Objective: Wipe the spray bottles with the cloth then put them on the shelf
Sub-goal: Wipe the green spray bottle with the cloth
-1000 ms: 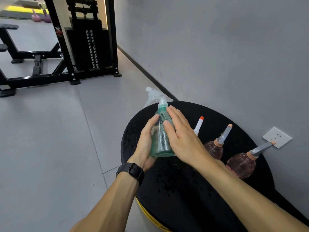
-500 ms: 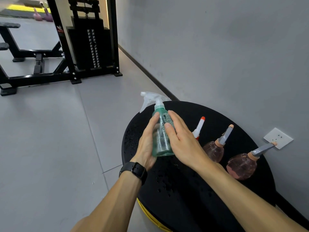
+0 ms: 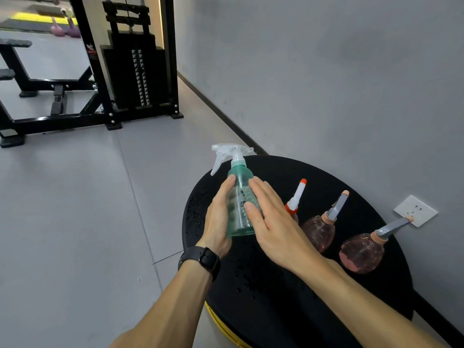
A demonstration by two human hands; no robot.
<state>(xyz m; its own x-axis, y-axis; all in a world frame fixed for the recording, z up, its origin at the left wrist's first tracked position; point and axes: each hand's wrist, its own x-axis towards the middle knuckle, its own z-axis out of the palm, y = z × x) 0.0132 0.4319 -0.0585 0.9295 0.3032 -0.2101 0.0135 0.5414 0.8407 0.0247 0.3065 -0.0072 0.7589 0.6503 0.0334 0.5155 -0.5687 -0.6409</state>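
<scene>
A translucent green spray bottle (image 3: 240, 172) with a clear trigger head stands upright at the left edge of a round black table (image 3: 276, 297). My left hand (image 3: 218, 222) grips its left side, fingers wrapped behind it. My right hand (image 3: 273, 222) lies flat against its right side with straight fingers, pressing a greenish textured cloth (image 3: 248, 197) onto the bottle; most of the cloth is hidden under my palm. No shelf is in view.
To the right on the table are a bottle with a red and white nozzle (image 3: 297, 194) and two round pink bottles (image 3: 319, 229) (image 3: 361, 252). Water drops dot the tabletop. A grey wall with a socket (image 3: 415, 210) is right, a black gym machine (image 3: 135, 71) far left.
The green bottle has turned in my hands, so its trigger head now points left. My right hand has slid slightly down its side.
</scene>
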